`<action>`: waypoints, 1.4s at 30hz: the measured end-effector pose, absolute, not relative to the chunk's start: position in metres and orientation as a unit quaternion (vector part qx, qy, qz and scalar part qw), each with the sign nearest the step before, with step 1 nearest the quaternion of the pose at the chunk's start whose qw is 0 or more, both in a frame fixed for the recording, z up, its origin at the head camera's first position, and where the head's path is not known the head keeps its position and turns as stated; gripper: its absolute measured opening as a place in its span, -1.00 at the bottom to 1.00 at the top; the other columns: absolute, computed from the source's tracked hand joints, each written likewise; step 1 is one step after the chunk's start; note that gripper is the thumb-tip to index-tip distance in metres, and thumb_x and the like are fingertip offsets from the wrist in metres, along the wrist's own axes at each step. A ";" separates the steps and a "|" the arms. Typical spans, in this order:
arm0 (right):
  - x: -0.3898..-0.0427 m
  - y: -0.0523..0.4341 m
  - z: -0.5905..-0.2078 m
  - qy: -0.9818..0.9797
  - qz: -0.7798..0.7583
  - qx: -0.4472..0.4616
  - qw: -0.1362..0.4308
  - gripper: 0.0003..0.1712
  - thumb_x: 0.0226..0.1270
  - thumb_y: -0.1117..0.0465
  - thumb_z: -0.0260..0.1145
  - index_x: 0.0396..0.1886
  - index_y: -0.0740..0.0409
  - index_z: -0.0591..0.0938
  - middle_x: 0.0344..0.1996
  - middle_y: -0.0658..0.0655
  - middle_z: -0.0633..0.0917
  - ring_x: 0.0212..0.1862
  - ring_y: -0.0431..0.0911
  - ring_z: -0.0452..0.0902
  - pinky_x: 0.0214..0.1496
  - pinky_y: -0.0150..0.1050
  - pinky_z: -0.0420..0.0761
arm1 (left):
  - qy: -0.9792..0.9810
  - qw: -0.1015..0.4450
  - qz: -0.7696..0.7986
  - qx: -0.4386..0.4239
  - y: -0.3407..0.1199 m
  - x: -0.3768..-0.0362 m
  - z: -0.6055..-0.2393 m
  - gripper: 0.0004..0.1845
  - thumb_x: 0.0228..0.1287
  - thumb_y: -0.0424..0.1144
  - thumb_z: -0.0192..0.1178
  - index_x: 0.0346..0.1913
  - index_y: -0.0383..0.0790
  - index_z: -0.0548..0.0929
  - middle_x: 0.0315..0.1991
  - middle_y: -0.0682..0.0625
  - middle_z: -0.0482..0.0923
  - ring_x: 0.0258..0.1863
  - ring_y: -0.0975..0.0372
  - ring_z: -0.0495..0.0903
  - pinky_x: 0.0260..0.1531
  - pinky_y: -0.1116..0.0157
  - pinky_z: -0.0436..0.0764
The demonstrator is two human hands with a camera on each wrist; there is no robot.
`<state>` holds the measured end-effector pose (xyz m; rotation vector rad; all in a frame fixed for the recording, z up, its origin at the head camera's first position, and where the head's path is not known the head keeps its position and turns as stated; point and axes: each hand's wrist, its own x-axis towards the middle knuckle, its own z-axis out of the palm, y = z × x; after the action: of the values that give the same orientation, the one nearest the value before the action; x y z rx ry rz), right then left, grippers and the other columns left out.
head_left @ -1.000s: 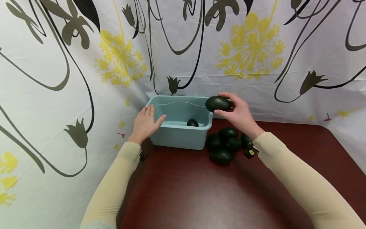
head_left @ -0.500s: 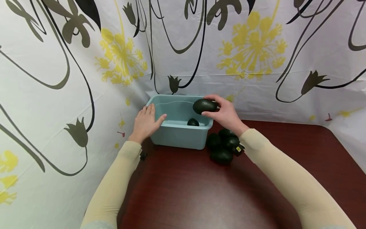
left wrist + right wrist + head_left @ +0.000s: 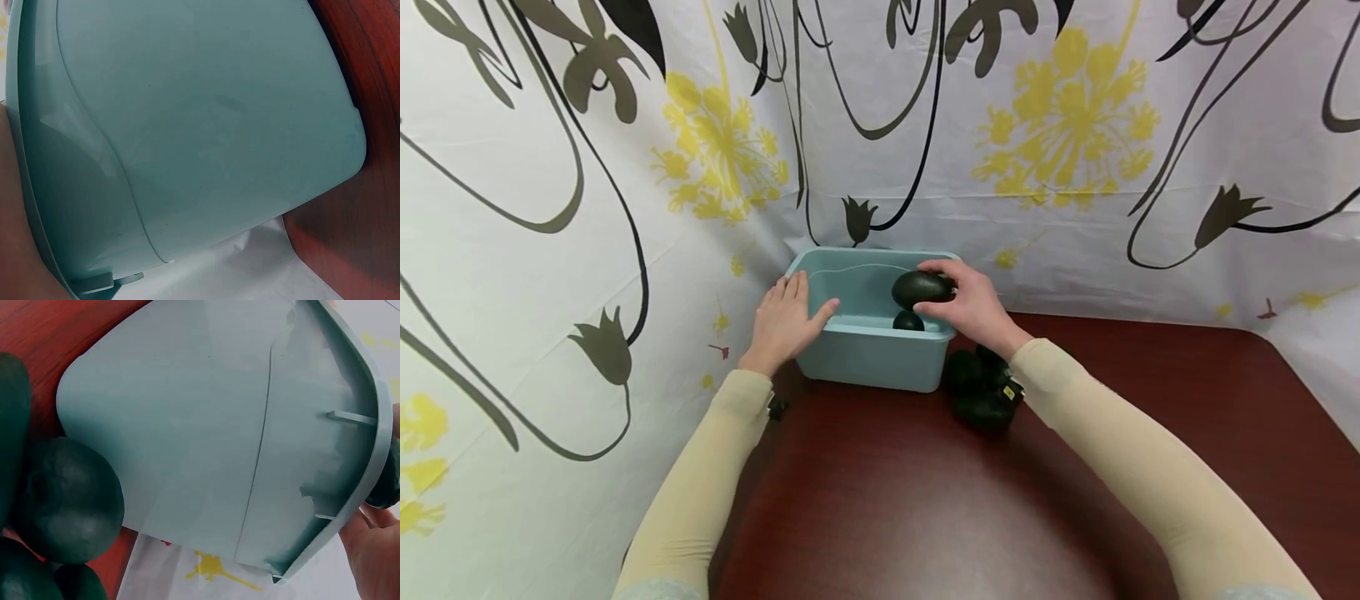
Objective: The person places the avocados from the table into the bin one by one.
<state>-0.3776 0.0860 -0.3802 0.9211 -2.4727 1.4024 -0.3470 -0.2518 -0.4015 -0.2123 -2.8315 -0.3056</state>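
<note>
Against flowered cloth [image 3: 985,208], on the counter [image 3: 925,500]: likely steadying the bin [image 3: 868,364] with the left hand [image 3: 781,325], straight-fingered over its rim [image 3: 880,333]; gripping an avocado [image 3: 917,290] end-on with the right hand [image 3: 967,302] at the mouth, near a second avocado [image 3: 908,322].

Reddish-brown table [image 3: 940,508], white cloth [image 3: 861,171] behind, yellow blooms [image 3: 1070,125], grey flowers [image 3: 1221,215], small red mark [image 3: 1267,310], perhaps floral

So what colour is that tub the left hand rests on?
The tub is pale blue-green; the head view shows it best.
</note>
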 end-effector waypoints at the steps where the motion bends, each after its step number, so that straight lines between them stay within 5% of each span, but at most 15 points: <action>1: -0.378 0.085 -0.379 -0.826 0.463 0.311 0.078 -0.28 0.18 -0.10 0.55 0.34 -0.23 0.54 0.24 -0.19 0.51 0.05 -0.16 0.53 0.00 -0.08 0.61 | -0.982 0.141 -0.106 -0.072 -0.252 -0.347 -0.401 0.16 0.31 0.60 -0.45 0.61 -0.34 -0.07 0.57 -0.27 0.00 0.55 -0.13 -0.05 0.51 -0.05 -0.04; 13: -0.383 0.074 -0.375 -0.853 0.388 0.340 0.076 -0.33 0.21 -0.08 0.53 0.32 -0.22 0.56 0.26 -0.12 0.51 0.22 -0.13 0.44 0.19 -0.01 0.53 | -0.981 0.144 -0.107 -0.072 -0.253 -0.347 -0.398 0.17 0.30 0.60 -0.45 0.61 -0.34 -0.05 0.57 -0.26 0.01 0.55 -0.13 -0.04 0.50 -0.05 -0.03; 25: -0.385 0.072 -0.375 -0.861 0.365 0.348 0.068 -0.32 0.20 -0.12 0.53 0.31 -0.15 0.56 0.27 -0.11 0.51 0.16 -0.15 0.47 0.10 -0.08 0.57 | -0.982 0.139 -0.105 -0.068 -0.253 -0.347 -0.398 0.16 0.30 0.60 -0.46 0.61 -0.33 -0.08 0.58 -0.25 -0.01 0.55 -0.12 -0.05 0.51 -0.03 -0.06; 42: -0.382 0.074 -0.381 -0.850 0.388 0.355 0.024 -0.41 0.26 -0.04 0.50 0.27 -0.14 0.57 0.14 -0.08 0.56 0.11 -0.15 0.53 0.23 -0.13 0.54 | -0.982 0.139 -0.107 -0.070 -0.251 -0.347 -0.401 0.17 0.30 0.60 -0.44 0.61 -0.33 -0.07 0.58 -0.26 0.01 0.55 -0.12 -0.05 0.51 -0.04 -0.06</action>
<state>-0.3821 0.0744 -0.3805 1.0999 -2.6298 1.2009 -0.3475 -0.2513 -0.4014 -0.2011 -2.8381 -0.3095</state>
